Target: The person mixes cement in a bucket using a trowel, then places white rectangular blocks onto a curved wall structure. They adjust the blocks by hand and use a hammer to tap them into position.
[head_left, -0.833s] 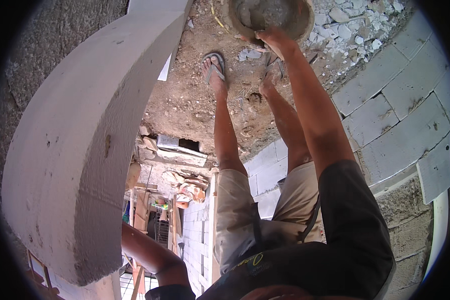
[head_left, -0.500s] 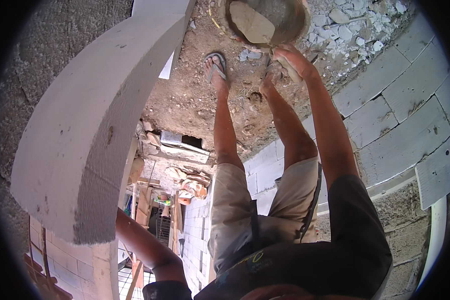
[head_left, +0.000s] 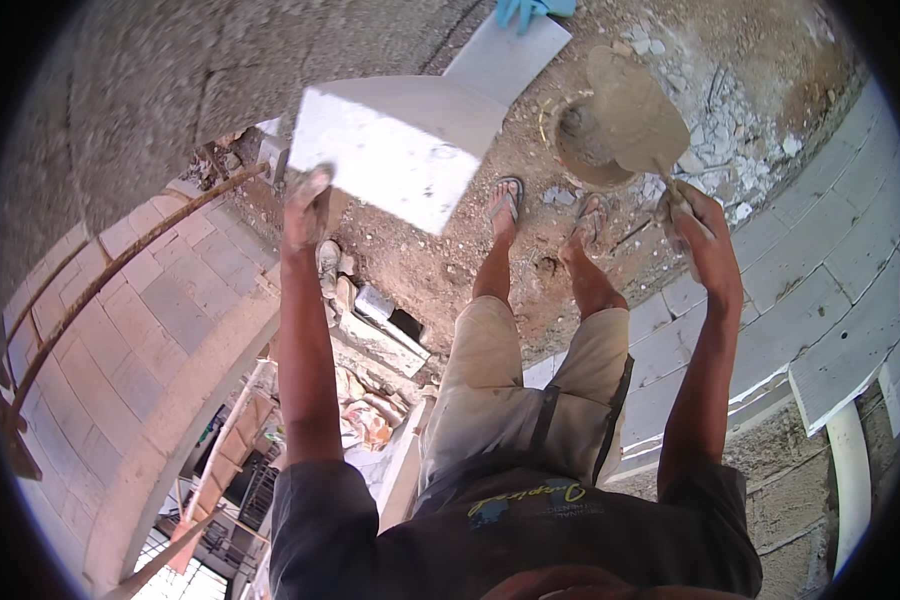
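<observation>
Fingers of the left hand, ten o'clock, meet the pale block at eleven, grip unclear; its bright face runs lengthwise from ten to four. At one o'clock, the trowel points towards eleven, handle clasped by the right hand. Since earlier, the block has turned, baring the left hand.

Bucket on the ground — block to its left, rubble to its right.
</observation>
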Motion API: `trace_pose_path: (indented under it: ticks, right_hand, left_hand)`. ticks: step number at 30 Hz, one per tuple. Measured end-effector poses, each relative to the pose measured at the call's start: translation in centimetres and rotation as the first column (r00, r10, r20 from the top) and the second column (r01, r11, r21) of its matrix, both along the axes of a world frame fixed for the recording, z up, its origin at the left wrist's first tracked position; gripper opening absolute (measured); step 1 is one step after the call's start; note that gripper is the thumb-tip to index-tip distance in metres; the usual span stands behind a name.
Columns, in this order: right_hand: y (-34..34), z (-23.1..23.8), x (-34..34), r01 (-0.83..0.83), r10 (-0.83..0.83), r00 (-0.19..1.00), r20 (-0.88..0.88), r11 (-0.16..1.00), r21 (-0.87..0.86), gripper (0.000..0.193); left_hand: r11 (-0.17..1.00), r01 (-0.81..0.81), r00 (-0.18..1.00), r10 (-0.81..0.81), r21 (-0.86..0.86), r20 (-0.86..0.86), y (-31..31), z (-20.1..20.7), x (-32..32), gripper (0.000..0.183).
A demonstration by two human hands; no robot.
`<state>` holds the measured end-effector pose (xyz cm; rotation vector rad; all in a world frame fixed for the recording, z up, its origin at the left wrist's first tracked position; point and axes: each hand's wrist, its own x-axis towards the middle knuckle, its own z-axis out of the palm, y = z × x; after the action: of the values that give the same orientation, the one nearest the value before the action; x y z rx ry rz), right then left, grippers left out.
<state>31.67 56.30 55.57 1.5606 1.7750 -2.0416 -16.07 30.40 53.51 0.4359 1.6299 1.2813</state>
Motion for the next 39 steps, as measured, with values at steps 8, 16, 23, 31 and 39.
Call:
trace_pose_path:
  ticks: [8, 16, 23, 31, 39]
  right_hand:
    - [-7.1, 18.7, -14.3, -0.352, 0.353, 0.934, 0.047, 0.895, 0.274, 0.029]
    - [-13.1, 12.7, -21.7, -0.428, 0.377, 0.891, 0.252, 0.517, 0.741, 0.036]
    - [-16.5, 0.0, -12.0, -0.414, 0.003, 0.861, 0.509, 0.586, 0.697, 0.039]
    - [-19.8, -1.9, 2.0, -0.445, -0.113, 0.655, 0.747, 0.741, 0.502, 0.037]
    - [-13.7, 11.7, -4.9, 0.025, -0.052, 0.995, 0.087, 0.955, 0.294, 0.034]
  left_hand:
    - [0.797, 0.492, 0.743, -0.594, -0.35, -0.308, 5.0, 2.2, -5.6, 0.118]
    - [0.764, 0.633, 0.703, -0.634, -0.123, -0.323, 6.3, 0.6, -5.7, 0.109]
    - [0.706, 0.699, 0.65, -0.694, -0.117, -0.31, 6.8, -0.5, -6.0, 0.111]
    - [0.708, 0.684, 0.573, -0.672, -0.178, -0.47, 7.2, -0.9, -6.1, 0.113]
    - [0.685, 0.637, 0.465, -0.707, -0.354, -0.534, 7.7, -4.1, -5.8, 0.118]
